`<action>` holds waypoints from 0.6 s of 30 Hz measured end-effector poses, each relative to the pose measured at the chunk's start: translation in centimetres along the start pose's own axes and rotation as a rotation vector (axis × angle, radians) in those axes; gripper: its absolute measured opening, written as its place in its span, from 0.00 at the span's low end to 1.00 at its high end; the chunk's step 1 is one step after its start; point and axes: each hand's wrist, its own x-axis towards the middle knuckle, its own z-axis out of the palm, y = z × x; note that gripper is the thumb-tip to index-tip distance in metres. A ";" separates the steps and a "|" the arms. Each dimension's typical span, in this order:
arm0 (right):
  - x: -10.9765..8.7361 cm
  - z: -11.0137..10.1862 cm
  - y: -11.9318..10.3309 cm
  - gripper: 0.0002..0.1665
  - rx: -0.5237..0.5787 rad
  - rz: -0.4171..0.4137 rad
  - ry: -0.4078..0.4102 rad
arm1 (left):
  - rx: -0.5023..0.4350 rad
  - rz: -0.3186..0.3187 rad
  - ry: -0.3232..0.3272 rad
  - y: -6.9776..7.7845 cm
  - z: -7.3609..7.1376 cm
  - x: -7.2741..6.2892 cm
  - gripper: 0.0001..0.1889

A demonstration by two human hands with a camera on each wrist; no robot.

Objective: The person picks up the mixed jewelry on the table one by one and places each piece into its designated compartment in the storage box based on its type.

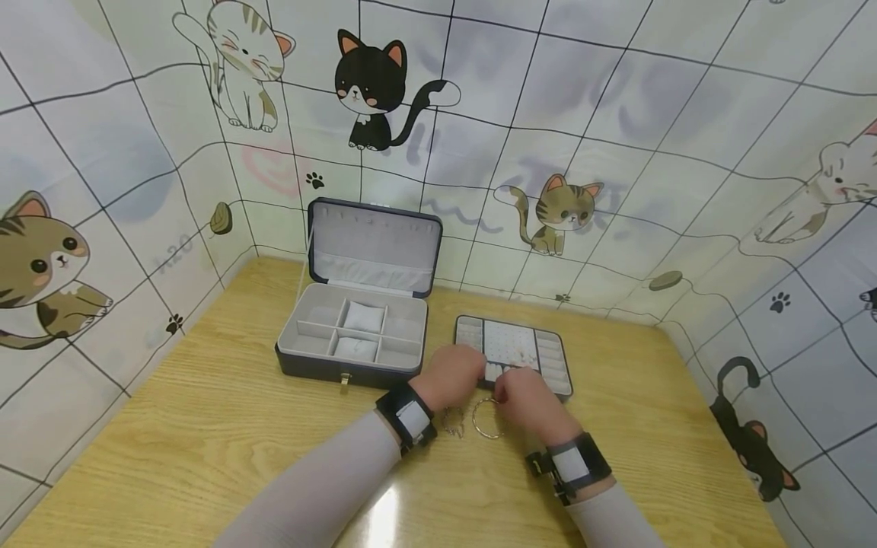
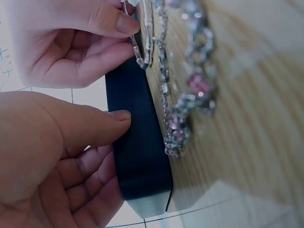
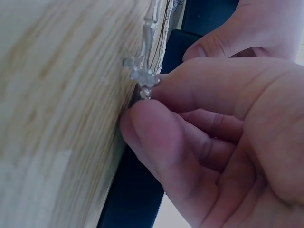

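Observation:
A shallow navy jewelry tray (image 1: 553,365) with pale lined compartments lies on the table; small jewelry pieces sit in its middle section. My left hand (image 1: 452,373) grips its near left edge, thumb (image 2: 118,116) on the dark outer wall (image 2: 137,156). Just right of it, my right hand (image 1: 533,402) pinches a silver bangle (image 1: 476,421) between thumb and forefinger. Pale stones at the bangle's end (image 3: 145,77) show by those fingertips in the right wrist view. A chain bracelet (image 1: 453,421) with pink stones (image 2: 198,84) lies on the table, left of the bangle.
An open navy jewelry box (image 1: 311,365) stands left of the tray, its lid (image 1: 373,247) raised against the cat-print wall covering. White cushions (image 1: 365,317) fill two of its compartments. A gold clasp (image 1: 346,378) hangs at its front. Wood-grain table (image 1: 205,426) lies underneath.

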 end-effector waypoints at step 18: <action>-0.3 -0.4 0.2 0.12 0.094 -0.006 0.001 | -0.006 -0.002 -0.018 0.1 -0.1 0.0 0.05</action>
